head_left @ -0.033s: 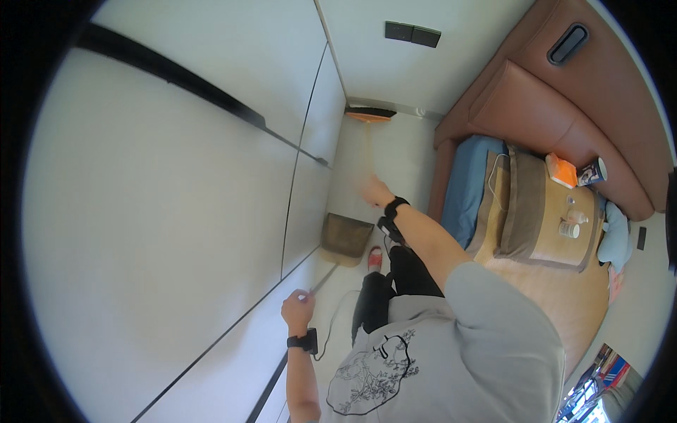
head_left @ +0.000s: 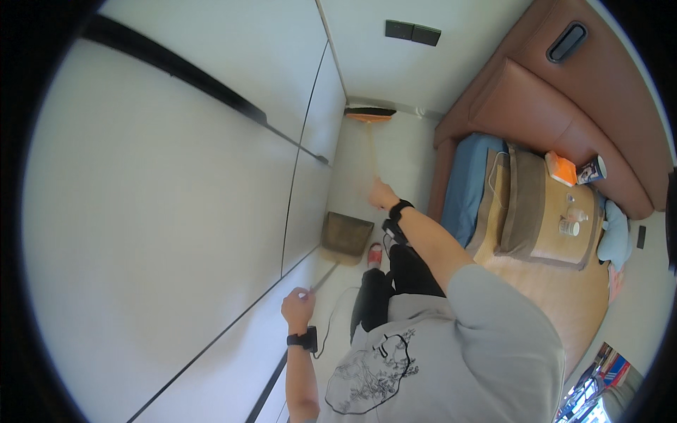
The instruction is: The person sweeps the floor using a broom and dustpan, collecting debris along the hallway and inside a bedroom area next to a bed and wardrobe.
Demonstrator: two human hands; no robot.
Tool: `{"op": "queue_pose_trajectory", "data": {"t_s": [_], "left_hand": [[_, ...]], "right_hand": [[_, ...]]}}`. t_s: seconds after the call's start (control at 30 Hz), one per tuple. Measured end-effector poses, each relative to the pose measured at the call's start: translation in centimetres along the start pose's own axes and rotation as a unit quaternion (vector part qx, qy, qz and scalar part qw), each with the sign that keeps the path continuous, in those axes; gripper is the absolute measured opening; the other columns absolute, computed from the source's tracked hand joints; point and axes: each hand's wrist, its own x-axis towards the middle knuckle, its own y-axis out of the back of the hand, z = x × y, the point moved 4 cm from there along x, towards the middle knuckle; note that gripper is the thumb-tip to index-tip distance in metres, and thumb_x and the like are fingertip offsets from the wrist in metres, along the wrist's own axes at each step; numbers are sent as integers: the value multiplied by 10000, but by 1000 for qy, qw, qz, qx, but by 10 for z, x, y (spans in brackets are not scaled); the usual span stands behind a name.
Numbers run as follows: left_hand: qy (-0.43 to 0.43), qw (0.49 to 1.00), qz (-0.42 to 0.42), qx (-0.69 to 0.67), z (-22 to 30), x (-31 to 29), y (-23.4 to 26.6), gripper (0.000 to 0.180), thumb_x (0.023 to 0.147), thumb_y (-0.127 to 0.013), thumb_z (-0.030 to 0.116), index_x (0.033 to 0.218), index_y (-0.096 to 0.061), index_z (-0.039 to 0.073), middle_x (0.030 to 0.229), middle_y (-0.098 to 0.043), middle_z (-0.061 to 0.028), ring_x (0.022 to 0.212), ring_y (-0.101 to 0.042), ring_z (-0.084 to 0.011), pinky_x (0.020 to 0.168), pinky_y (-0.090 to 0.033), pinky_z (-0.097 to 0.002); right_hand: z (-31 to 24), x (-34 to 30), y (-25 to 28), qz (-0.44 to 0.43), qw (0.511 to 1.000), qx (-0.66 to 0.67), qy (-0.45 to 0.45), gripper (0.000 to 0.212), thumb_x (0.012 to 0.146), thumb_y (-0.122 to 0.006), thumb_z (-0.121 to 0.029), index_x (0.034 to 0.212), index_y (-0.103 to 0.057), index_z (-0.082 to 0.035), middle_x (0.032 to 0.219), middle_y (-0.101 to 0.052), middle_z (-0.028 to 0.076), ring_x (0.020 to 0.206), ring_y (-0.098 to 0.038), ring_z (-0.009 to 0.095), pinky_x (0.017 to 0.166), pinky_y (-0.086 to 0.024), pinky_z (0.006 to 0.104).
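My right hand (head_left: 383, 194) is closed around the thin pale handle of a broom (head_left: 370, 116). The broom's orange head with dark bristles lies against the foot of the far wall, at the end of the narrow floor strip. Lower and to the left, my left hand (head_left: 298, 306) grips the handle of a dustpan (head_left: 347, 235). The dustpan's brownish, see-through pan rests on the floor between the white cabinet and my feet. Its handle slants down from the pan to my left fist. Black straps with small devices sit on both my wrists.
White cabinet doors (head_left: 176, 211) border the floor on the left. A bed with a brown headboard (head_left: 550, 106) and blue bedding (head_left: 469, 190) stands on the right. A pillow (head_left: 539, 204) holds cups and an orange packet (head_left: 561, 169). My foot in a red slipper (head_left: 375, 255) is beside the dustpan.
My right hand has shifted slightly to the right with the broom handle, and its blur is less. The broom head, the dustpan and my left hand stay nearly where they were.
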Motion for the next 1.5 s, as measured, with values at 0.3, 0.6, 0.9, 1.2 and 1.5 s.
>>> {"op": "queue_pose_trajectory", "data": {"t_s": [0.3,0.6,0.9,1.2,1.5], "left_hand": [[-17,998,-54,-1,-20,-8,-2,190,669,-577,303,742,-603,130,678,-619,-95,673,-586,-295,607,-461,-374],[-26,994,-99,23,-31,-22,-10,228,676,-552,309,806,-585,125,737,-614,-110,715,-579,-313,645,-458,-394],[-30,998,-48,18,-45,-14,-23,157,677,-568,284,747,-588,145,670,-612,-88,647,-585,-301,590,-467,-388],[-39,995,-78,45,-42,-11,-11,172,662,-576,290,773,-596,161,613,-601,-96,603,-586,-299,563,-468,-382],[-17,993,-104,58,-38,-19,-19,181,669,-585,278,806,-584,158,662,-607,-106,640,-590,-292,574,-460,-386]], "right_hand": [[-18,-204,-19,-108,980,25,-167,614,680,-408,-25,1240,-156,-20,593,-554,174,404,-536,251,338,-427,339],[-11,-246,1,-12,958,217,-190,416,671,-432,-51,1082,-489,-83,584,-536,127,381,-504,180,323,-386,311],[-15,-183,49,155,968,111,-164,354,657,-441,-88,1000,-495,-22,753,-569,226,708,-579,354,638,-460,385],[9,-121,101,171,960,103,-196,375,656,-422,-61,1020,-492,-7,675,-575,206,588,-583,312,572,-475,361],[66,-101,28,124,968,52,-213,578,645,-437,-33,1204,-292,-3,799,-568,241,673,-586,349,577,-485,379]]}}
